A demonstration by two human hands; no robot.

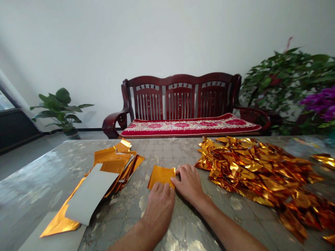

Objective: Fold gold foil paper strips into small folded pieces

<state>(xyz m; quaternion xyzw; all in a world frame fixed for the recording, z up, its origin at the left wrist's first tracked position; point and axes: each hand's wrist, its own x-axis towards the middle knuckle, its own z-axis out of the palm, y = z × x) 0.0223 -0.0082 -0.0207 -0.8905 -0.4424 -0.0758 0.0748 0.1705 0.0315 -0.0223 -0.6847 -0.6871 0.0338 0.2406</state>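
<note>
A small folded square of gold foil paper (162, 174) lies on the table in front of me. The curled fingers of my left hand (160, 205) press on its near edge. My right hand (190, 183) holds the right edge, its thumb at the lower right corner and its fingers bent beside the upper one. To the left is a loose stack of gold foil sheets (111, 166), some with the grey-white backing (90, 195) facing up. On the right spreads a big heap of folded gold foil pieces (251, 167).
A patterned, glossy cover lies over the table (125, 212). Beyond its far edge stands a dark red wooden bench (180, 97) with a red-and-white cushion (191, 125). Potted plants (61, 108) stand to the left and right, and purple flowers (320, 103) are at far right.
</note>
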